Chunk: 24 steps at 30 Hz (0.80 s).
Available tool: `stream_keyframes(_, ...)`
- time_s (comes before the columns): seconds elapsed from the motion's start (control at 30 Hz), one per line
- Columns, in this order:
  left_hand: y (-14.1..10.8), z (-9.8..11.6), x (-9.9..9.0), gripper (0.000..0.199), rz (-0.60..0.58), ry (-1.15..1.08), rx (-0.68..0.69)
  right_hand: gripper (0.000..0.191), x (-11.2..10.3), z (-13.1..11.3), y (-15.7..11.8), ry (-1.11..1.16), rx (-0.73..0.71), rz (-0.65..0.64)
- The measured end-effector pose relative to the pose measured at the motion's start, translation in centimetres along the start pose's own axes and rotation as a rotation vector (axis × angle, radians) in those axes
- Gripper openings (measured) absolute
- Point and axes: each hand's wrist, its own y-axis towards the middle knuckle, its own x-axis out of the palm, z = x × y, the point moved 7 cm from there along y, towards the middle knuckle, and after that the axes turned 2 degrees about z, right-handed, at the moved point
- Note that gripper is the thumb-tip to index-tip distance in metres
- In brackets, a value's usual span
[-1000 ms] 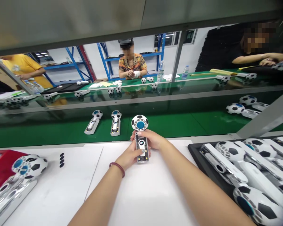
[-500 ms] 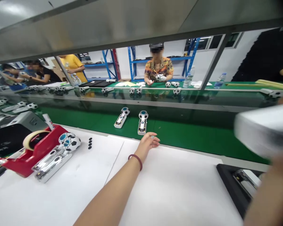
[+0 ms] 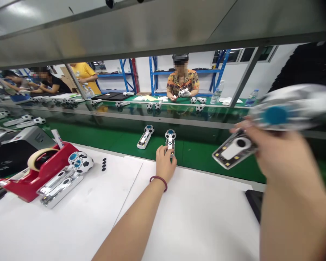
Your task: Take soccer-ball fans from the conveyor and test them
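Note:
My left hand (image 3: pixel 166 163) reaches over the near edge of the green belt. Its fingers close around the lower end of a soccer-ball-headed handheld device (image 3: pixel 170 134), which lies face up there. Just left of it on the belt is a second such device (image 3: pixel 146 137). My right hand (image 3: pixel 279 152), raised at the right, grips another soccer-ball-headed device (image 3: pixel 232 149). Its handle bears a black oval and its ball end a blue disc, smeared by motion. Two more of these devices (image 3: pixel 61 186) rest against a red tape dispenser (image 3: pixel 47 172) on the white work surface.
Several black oval stickers (image 3: pixel 104 165) lie on the white surface (image 3: pixel 206 214). A black tray (image 3: pixel 254 203) is partly hidden behind my right forearm. A metal shelf (image 3: pixel 152 32) hangs overhead. Across the belt (image 3: pixel 103 139), a co-worker (image 3: pixel 183 81) handles a ball-headed device.
My left hand has moved forward from the belt's edge onto the nearer device. My right hand has lifted its device inward and over the belt, away from the black tray.

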Motion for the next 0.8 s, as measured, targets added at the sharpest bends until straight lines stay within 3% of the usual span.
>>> stream_keyframes(0.17, 0.9, -1.9, 2.5, 0.054, -0.074, 0.064, -0.174, 0.050, 3.5, 5.7, 2.1, -0.385, 0.193, -0.063)
stream_keyframes(0.3, 1.9, -2.5, 3.6, 0.059, -0.062, 0.165, -0.212, 0.075, 2.8, 8.4, 2.4, -0.476, 0.242, 0.081)
stream_keyframes(0.37, 2.4, -2.3, 4.1, 0.053, -0.082, 0.273, -0.197, 0.077, 2.5, 7.5, 2.1, -0.469, 0.203, 0.126)
stream_keyframes(0.57, 3.6, -2.0, 4.3, 0.039, -0.110, 0.443, -0.190, 0.054, 4.6, 1.4, 0.7, -0.221, 0.029, -0.001)
stream_keyframes(0.7, 4.7, -2.7, 2.5, 0.031, -0.049, 0.528, -0.168, 0.047, 6.1, -0.1, -0.2, -0.129, 0.064, -0.139)
stream_keyframes(0.8, 5.4, -3.8, 0.8, 0.030, 0.028, 0.635, -0.191, 0.044, 6.4, -0.3, -0.5, -0.095, 0.070, -0.169)
